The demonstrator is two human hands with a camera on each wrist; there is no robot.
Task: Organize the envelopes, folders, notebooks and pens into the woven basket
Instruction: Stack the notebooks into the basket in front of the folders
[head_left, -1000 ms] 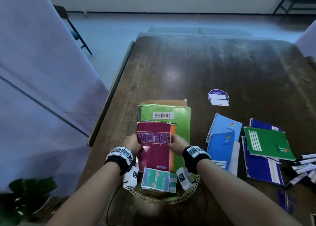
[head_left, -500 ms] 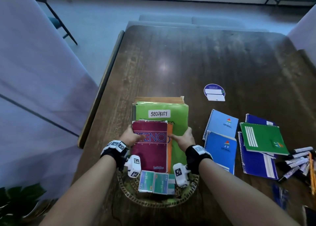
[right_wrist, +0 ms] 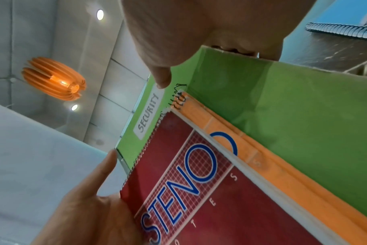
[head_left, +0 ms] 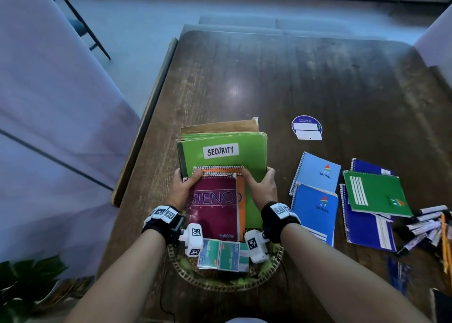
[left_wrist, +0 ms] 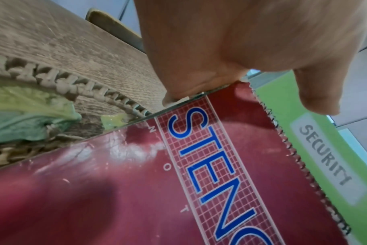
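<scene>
The woven basket [head_left: 274, 271] sits at the table's near edge. Standing in it are brown envelopes [head_left: 220, 127] at the back, a green "SECURITY" folder [head_left: 254, 151], an orange notebook [head_left: 241, 200] and a maroon STENO notebook [head_left: 212, 212] in front. My left hand [head_left: 184, 185] grips the STENO notebook [left_wrist: 178, 182] at its top left corner. My right hand [head_left: 260, 185] curls round the folder's [right_wrist: 283, 107] right edge, thumb by the orange notebook's [right_wrist: 262, 157] spiral.
Small green boxes [head_left: 222, 255] lie in the basket's front. To the right on the table lie blue spiral notebooks [head_left: 315, 210], a green notebook [head_left: 376, 193], dark blue notebooks [head_left: 367, 232] and several pens [head_left: 425, 225]. A round sticker [head_left: 306, 127] lies farther back.
Both hands have slid up from the STENO notebook's sides to its spiral top. The right hand has shifted out onto the folder's right edge.
</scene>
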